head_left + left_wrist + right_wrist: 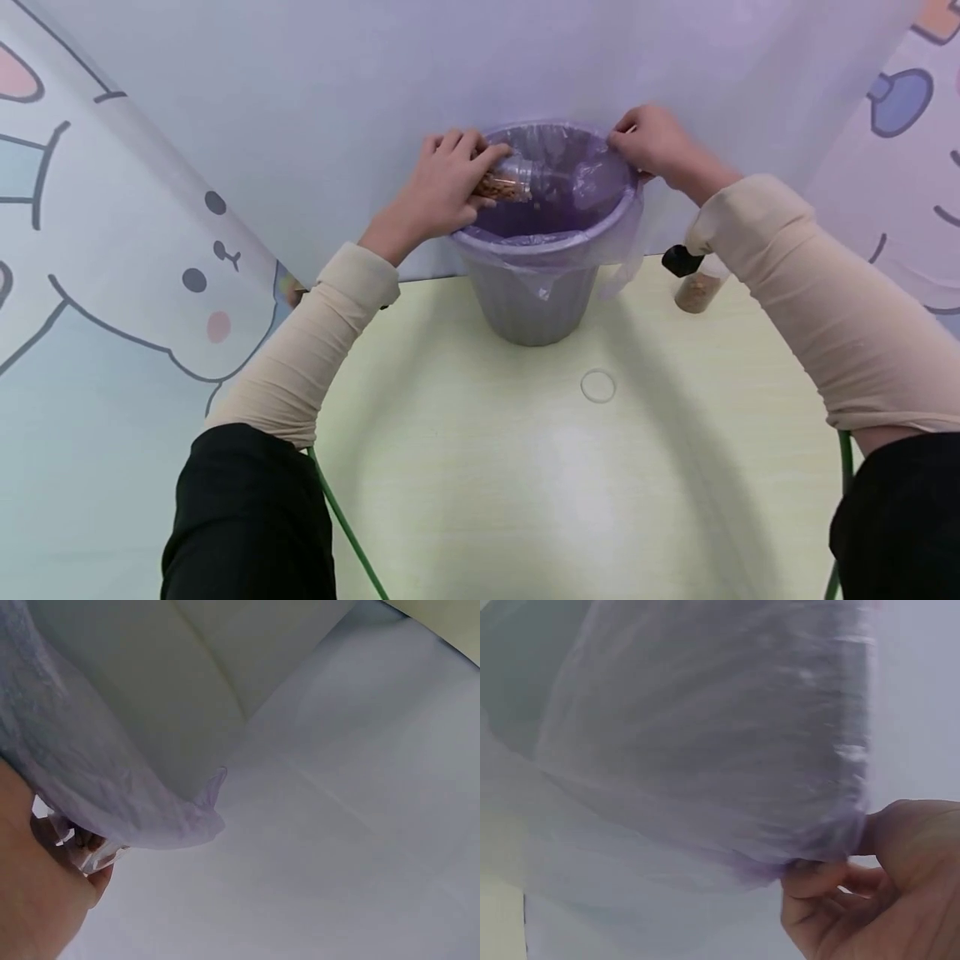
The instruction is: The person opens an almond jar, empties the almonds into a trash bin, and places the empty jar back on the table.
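A clear plastic jar [507,180] with small brown pieces inside lies tipped on its side over the mouth of a grey trash bin [534,304]. My left hand [450,183] grips this jar, its mouth facing right into the bin. A thin purple trash bag [600,179] lines the bin and folds over the rim. At the rim's right side my right hand [660,150] pinches the bag's edge; the right wrist view shows the bag film [810,817] between thumb and fingers. In the left wrist view, the jar [97,855] is partly hidden behind the hand and bag.
A second clear jar [697,292] with brown contents stands at the right, partly behind the right sleeve. A thin pale ring [597,386] lies on the light wooden table [510,467]. Behind the bin is a plain pale wall [315,108]; cartoon-printed panels [135,250] flank both sides.
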The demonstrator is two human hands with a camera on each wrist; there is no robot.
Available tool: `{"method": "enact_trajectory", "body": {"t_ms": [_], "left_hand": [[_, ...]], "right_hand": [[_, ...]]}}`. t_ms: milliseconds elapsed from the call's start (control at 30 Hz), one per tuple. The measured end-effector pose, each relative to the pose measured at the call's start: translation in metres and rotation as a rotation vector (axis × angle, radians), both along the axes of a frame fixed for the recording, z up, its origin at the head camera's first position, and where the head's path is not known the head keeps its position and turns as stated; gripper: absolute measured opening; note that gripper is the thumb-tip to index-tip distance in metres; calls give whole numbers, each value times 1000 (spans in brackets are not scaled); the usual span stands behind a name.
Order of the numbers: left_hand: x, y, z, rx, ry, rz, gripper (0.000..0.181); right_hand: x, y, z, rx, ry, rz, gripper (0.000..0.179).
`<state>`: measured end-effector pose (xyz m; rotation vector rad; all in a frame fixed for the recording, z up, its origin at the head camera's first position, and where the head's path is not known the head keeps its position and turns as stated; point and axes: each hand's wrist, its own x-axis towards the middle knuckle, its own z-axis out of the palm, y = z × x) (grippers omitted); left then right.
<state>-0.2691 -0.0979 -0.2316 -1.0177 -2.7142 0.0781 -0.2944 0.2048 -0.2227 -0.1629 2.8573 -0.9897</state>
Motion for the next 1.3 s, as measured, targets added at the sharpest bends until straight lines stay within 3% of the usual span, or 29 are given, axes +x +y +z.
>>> {"method": "enact_trajectory", "body": {"t_ms": [167,300,500,700,967,1300], "left_hand": [[-3,2,1,0,21,-21,58],[-3,3,3,-7,21,-26,57],[-4,5,9,-24,29,-25,59],[-1,3,13,-33,15,-23,60],[1,-1,17,-59,39,-36,59],[3,-5,16,-114,96,-53,59]], "right_hand": [[-1,12,10,-199,-267,16,54],[-6,23,15,-371,-453,34,41],[-12,37,17,-587,-656,-2,30],[-14,41,14,-687,-737,-32,39],[-15,39,8,-875,-804,-91,26],[-13,36,5,-917,-804,-76,23]]}}
